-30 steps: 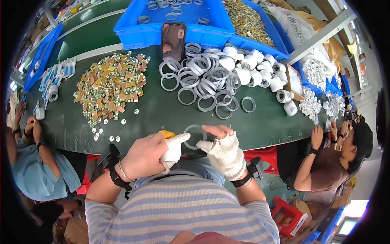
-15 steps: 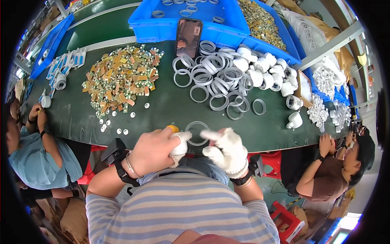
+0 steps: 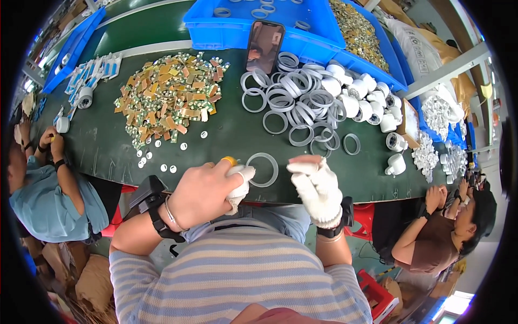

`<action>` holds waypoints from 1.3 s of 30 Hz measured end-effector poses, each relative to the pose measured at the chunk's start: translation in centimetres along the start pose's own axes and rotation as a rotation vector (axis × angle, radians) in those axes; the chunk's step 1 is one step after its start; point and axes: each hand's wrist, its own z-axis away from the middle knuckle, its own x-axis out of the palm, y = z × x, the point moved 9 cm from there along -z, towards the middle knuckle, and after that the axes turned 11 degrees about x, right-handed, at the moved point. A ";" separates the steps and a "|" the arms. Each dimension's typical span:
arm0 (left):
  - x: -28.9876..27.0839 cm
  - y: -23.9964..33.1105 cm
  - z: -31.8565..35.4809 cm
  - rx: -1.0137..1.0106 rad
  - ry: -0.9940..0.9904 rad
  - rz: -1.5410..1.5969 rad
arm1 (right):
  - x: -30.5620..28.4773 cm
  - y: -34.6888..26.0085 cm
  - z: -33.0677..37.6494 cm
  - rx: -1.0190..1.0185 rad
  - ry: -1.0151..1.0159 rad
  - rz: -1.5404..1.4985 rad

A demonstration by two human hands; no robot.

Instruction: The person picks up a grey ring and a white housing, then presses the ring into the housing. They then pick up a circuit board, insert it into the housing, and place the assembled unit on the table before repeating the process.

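My left hand point(image 3: 208, 189), with a yellow cover on one finger, is closed around a smooth white rounded piece point(image 3: 237, 186). Much of that piece is hidden, so its exact kind is unclear. Just right of it, a translucent grey ring point(image 3: 276, 170) lies flat at the table's near edge. My right hand point(image 3: 319, 194) wears a white glove with bare fingertips. It hovers right of the ring, apart from it, fingers loosely bent and nothing visible in them. Beyond lie a heap of grey rings point(image 3: 280, 100) and several white camera-like housings point(image 3: 359, 89).
Small circuit boards point(image 3: 167, 97) form a pile at left, with white discs point(image 3: 164, 168) near it. A phone point(image 3: 264, 46) leans against a blue bin point(image 3: 216, 35). Clear plastic pieces point(image 3: 426, 156) lie at right. Co-workers sit on both sides of the green table point(image 3: 226, 135).
My right hand has drawn away from the ring to the right, its blurred finger no longer over the ring's edge. My left hand keeps the white piece. The whole view has shifted slightly.
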 end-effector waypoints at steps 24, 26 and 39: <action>7.5 -1.3 1.8 -0.290 0.428 1.764 | 6.1 -0.5 0.9 0.408 -0.402 -0.629; 7.6 -1.4 1.9 -0.274 0.431 1.752 | 6.0 -0.3 1.0 0.469 -0.369 -0.711; 7.3 -0.9 1.8 -0.221 0.426 1.683 | 5.6 -0.9 0.9 0.403 -0.391 -0.633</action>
